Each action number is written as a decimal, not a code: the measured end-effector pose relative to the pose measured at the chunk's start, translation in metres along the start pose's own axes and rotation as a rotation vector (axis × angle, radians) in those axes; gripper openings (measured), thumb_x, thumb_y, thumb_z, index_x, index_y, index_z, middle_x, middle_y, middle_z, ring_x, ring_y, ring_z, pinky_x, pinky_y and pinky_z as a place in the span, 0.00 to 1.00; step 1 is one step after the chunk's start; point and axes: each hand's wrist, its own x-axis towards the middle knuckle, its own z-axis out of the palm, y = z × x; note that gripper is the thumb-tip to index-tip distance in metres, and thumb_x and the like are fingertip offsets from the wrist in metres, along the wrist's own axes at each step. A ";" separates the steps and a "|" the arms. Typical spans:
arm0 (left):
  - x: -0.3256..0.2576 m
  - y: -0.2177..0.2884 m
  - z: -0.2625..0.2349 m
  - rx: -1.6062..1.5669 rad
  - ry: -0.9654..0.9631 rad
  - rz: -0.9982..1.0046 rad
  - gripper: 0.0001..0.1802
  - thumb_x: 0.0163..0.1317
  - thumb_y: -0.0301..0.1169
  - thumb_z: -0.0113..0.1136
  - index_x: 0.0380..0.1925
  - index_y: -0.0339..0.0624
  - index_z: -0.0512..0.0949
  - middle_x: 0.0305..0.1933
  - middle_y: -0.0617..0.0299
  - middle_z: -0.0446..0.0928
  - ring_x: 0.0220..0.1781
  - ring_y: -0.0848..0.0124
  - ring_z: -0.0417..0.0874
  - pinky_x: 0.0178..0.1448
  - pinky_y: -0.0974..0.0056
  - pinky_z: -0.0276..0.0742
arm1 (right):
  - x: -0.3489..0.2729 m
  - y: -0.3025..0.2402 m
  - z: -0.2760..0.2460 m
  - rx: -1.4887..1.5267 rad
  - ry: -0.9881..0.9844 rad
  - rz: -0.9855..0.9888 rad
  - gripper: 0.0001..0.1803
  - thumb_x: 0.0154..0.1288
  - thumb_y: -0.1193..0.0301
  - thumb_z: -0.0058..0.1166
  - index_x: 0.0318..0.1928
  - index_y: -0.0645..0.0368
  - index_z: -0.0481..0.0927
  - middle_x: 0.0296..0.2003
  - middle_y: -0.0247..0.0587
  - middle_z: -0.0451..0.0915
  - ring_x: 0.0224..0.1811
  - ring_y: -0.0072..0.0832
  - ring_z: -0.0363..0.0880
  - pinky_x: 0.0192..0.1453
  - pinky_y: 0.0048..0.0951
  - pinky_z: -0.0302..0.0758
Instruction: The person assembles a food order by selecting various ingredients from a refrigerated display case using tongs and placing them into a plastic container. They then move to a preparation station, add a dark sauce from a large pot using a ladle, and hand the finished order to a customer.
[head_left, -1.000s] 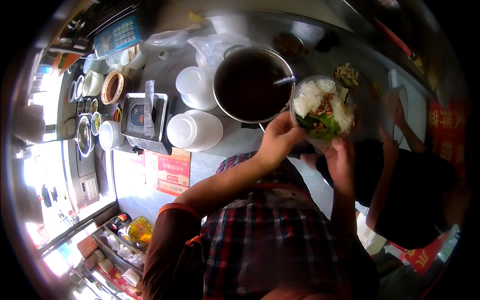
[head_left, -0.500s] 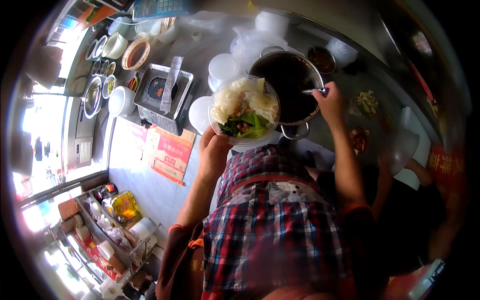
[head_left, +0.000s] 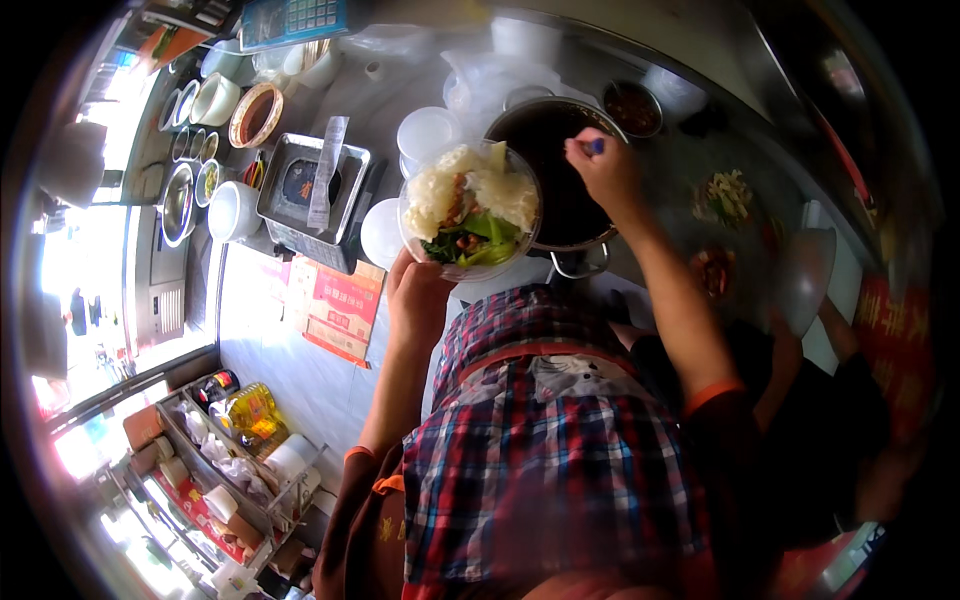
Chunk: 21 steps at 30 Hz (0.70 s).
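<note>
My left hand grips a clear round plastic bowl by its near-left edge, fingers beneath and thumb at the rim. In the bowl lie pale frilly pieces that look like white fungus, leafy greens and small brown bits. Above the large metal pot, my right hand is closed around a blue-ended utensil handle. The utensil's lower end is hidden by my hand and the dark contents of the pot. The bowl overlaps the pot's left side in view.
White lids and a metal tray lie left of the bowl. Several bowls of ingredients line the far left. A small pot of red-brown sauce sits beyond the pot. At right, another person's hand is beside a pale bowl.
My right hand has moved left and farther away, from the pot's right rim to over its middle. In view, the bowl and my left hand shifted slightly left along with the surroundings.
</note>
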 end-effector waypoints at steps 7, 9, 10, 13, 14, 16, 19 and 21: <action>0.006 -0.006 -0.001 -0.002 -0.034 0.001 0.27 0.64 0.24 0.48 0.64 0.30 0.73 0.59 0.50 0.81 0.59 0.59 0.83 0.67 0.53 0.79 | -0.052 0.000 -0.065 -0.077 0.028 0.238 0.13 0.69 0.62 0.62 0.33 0.60 0.84 0.21 0.51 0.79 0.24 0.45 0.82 0.31 0.38 0.75; 0.009 -0.009 -0.007 0.031 -0.030 0.018 0.26 0.65 0.25 0.48 0.64 0.29 0.73 0.59 0.50 0.81 0.59 0.59 0.84 0.67 0.53 0.79 | -0.063 -0.009 -0.061 -0.071 0.070 0.331 0.13 0.70 0.63 0.61 0.34 0.60 0.84 0.22 0.52 0.79 0.24 0.44 0.82 0.31 0.39 0.74; 0.009 -0.009 -0.006 0.042 -0.024 0.028 0.26 0.66 0.25 0.48 0.64 0.29 0.74 0.59 0.50 0.82 0.59 0.59 0.84 0.67 0.54 0.79 | -0.063 -0.013 -0.051 -0.006 0.058 0.364 0.13 0.70 0.62 0.60 0.36 0.60 0.85 0.22 0.52 0.80 0.24 0.43 0.82 0.31 0.38 0.74; 0.010 -0.010 -0.003 0.078 -0.013 0.057 0.25 0.67 0.25 0.49 0.64 0.29 0.74 0.59 0.50 0.82 0.58 0.60 0.84 0.66 0.54 0.80 | -0.056 -0.015 -0.022 0.132 0.063 0.351 0.14 0.71 0.62 0.60 0.36 0.61 0.85 0.20 0.47 0.79 0.21 0.38 0.82 0.30 0.37 0.73; 0.013 -0.010 -0.005 0.092 -0.018 0.067 0.25 0.67 0.25 0.49 0.64 0.29 0.74 0.59 0.50 0.82 0.58 0.60 0.85 0.66 0.55 0.80 | -0.052 -0.018 -0.022 0.214 0.013 0.478 0.13 0.72 0.61 0.60 0.38 0.60 0.86 0.19 0.39 0.80 0.18 0.28 0.79 0.26 0.31 0.73; 0.014 -0.011 -0.007 0.117 -0.020 0.080 0.23 0.69 0.26 0.51 0.63 0.30 0.74 0.58 0.52 0.82 0.58 0.62 0.84 0.65 0.56 0.80 | -0.055 -0.017 -0.030 0.364 0.054 0.593 0.14 0.73 0.61 0.61 0.42 0.60 0.86 0.21 0.34 0.80 0.17 0.22 0.78 0.22 0.25 0.72; 0.014 -0.011 -0.003 0.168 -0.002 0.083 0.20 0.72 0.30 0.54 0.61 0.32 0.76 0.55 0.56 0.82 0.54 0.68 0.83 0.62 0.60 0.79 | -0.070 -0.005 -0.056 0.493 0.134 0.659 0.14 0.74 0.61 0.61 0.46 0.60 0.85 0.23 0.35 0.82 0.17 0.17 0.78 0.19 0.21 0.71; 0.016 -0.014 0.000 0.221 0.028 0.090 0.19 0.74 0.34 0.57 0.59 0.35 0.78 0.51 0.61 0.83 0.50 0.72 0.82 0.58 0.63 0.79 | -0.082 0.005 -0.081 0.504 0.179 0.590 0.14 0.75 0.62 0.58 0.46 0.61 0.85 0.23 0.35 0.81 0.17 0.17 0.77 0.19 0.21 0.71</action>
